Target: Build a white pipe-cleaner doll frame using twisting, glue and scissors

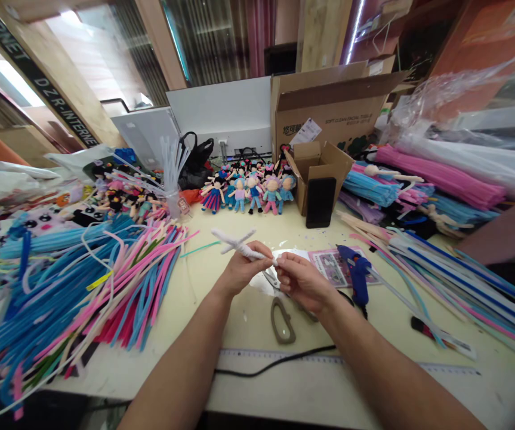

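Note:
My left hand is closed around a white fuzzy pipe-cleaner figure, whose crossed limbs stick out past the fingers to the upper left. At the figure's other end, my right hand pinches the tip; the fingertips of both hands nearly meet there. Beneath the hands lie scissors with grey-brown handles, blades partly hidden by the right hand. A blue hot glue gun with a clear glue stick rests to the right of my right hand, on a pink printed sheet.
Bundles of coloured pipe cleaners cover the left; more strips lie right. Finished dolls stand at the back beside a small open carton and an upright black phone. A ruler and black cable cross the front.

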A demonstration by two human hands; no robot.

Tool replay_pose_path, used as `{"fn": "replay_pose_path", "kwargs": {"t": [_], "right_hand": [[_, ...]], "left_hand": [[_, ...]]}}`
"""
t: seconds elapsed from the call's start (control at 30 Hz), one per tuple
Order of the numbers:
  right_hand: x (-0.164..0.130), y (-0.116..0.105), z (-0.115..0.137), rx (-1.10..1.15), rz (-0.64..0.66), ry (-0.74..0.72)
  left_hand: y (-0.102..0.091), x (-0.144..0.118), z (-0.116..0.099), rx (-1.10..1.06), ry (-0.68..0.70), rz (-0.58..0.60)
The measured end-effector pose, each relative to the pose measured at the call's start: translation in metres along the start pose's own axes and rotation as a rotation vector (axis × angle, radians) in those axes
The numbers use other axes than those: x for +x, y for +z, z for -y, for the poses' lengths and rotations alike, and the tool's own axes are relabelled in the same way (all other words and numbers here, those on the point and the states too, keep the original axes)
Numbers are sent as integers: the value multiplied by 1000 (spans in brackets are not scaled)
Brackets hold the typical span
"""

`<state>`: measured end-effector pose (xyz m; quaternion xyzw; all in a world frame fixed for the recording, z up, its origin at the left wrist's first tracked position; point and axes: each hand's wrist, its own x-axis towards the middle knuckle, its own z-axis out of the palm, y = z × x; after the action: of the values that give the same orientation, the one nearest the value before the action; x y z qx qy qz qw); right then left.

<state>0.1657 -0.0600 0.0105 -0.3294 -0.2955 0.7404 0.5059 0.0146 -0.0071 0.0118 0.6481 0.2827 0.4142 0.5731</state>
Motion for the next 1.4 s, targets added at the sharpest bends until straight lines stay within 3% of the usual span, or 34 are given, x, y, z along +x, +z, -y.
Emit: {"fn": "replay_pose_path", "kwargs": {"t": [0.1,0.23,0.3,0.37,0.5,0.63,0.93,1.2,1.4], "right_hand": [[1,1,-2,-204,-121,-173],[0,-3,-2,-763,-320,-524],[-1,-5,-3,-1042,-361,-712],[-1,-8,-4,-1230,-334,-840],[0,-10,-6,-1388,-260,-908],[0,-11,-6,-1332,-277,-847],[0,-7,-3,-1119,-312,-676],[0,-3,3,-669,-212,-416],[3,-3,1,-423,-193,-337]], "left_hand": [[5,1,4,61,-104,-152],[10,3,13,124,-161,-423],[12,3,14,81,-224,-397],[16,2,13,-22,-297,-297],[22,1,8,-226,-354,-221],[23,1,8,-330,-356,-241],[20,4,9,-209,-199,-243],[18,3,10,-101,-83,-187],[20,2,7,-45,-49,-190]]}}
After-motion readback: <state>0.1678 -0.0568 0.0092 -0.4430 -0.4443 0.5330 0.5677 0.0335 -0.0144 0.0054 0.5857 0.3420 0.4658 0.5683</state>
